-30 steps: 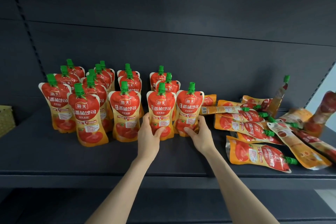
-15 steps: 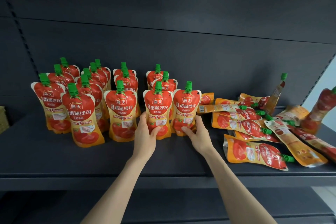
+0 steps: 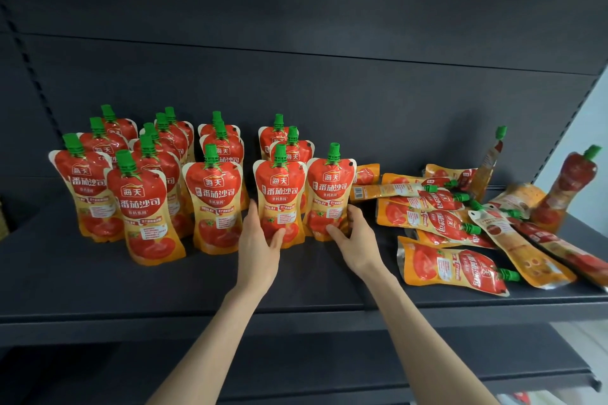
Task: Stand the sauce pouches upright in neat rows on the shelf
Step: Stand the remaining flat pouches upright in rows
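Note:
Several red-and-orange sauce pouches with green caps stand upright in rows on the left half of the dark shelf [image 3: 98, 283]. My left hand [image 3: 260, 246] grips the lower part of a front-row pouch [image 3: 279, 194], thumb on its front. My right hand [image 3: 357, 240] holds the neighbouring upright pouch [image 3: 330, 187] to the right, thumb in front and fingers round its right side. Both pouches stand on the shelf, side by side. A heap of pouches [image 3: 437, 217] lies flat further right.
One flat pouch [image 3: 454, 268] lies close to the shelf's front edge, right of my right wrist. Two pouches lean upright at the far right [image 3: 569, 184], near the back panel [image 3: 329, 92]. A lower shelf [image 3: 329, 362] shows beneath.
The camera has moved slightly, so the scene has shifted in the frame. Both hands stay on the same two front-row pouches, with no clear change in how they hold them.

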Demonstrator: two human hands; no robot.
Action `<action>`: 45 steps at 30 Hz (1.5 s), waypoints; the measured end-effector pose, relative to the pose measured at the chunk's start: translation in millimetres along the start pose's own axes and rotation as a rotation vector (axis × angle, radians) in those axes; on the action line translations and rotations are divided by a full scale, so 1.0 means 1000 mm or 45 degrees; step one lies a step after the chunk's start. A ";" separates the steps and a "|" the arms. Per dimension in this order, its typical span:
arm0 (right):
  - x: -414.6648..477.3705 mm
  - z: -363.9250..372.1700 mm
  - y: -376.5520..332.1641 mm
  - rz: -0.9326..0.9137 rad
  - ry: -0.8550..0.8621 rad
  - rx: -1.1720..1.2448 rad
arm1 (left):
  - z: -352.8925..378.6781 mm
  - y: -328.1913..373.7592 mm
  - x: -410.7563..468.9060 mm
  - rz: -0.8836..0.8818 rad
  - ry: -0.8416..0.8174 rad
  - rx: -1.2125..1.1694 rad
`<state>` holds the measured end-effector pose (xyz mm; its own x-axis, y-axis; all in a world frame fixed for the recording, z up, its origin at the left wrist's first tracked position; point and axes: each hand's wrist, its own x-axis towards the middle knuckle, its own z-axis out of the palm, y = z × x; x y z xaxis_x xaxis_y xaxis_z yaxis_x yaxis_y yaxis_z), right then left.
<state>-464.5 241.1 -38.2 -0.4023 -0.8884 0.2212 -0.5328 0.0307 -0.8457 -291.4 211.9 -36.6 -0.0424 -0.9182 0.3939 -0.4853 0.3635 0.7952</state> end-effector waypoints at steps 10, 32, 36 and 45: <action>-0.031 -0.054 -0.002 -0.092 0.222 -0.129 | -0.001 0.022 -0.042 0.222 0.048 -0.166; 0.155 -0.194 0.081 -0.234 -0.061 -0.395 | 0.214 0.120 0.075 0.006 -0.007 0.058; 0.183 -0.197 0.094 -0.204 -0.251 -0.447 | 0.224 0.114 0.101 -0.166 0.008 0.244; 0.208 -0.194 0.110 -0.224 -0.228 -0.606 | 0.236 0.108 0.123 -0.639 0.133 0.066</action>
<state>-751.2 148.7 9.0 -0.1655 -0.9617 0.2186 -0.8763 0.0417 -0.4801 -555.7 101.0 -11.0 0.2927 -0.9561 0.0157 -0.4662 -0.1284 0.8753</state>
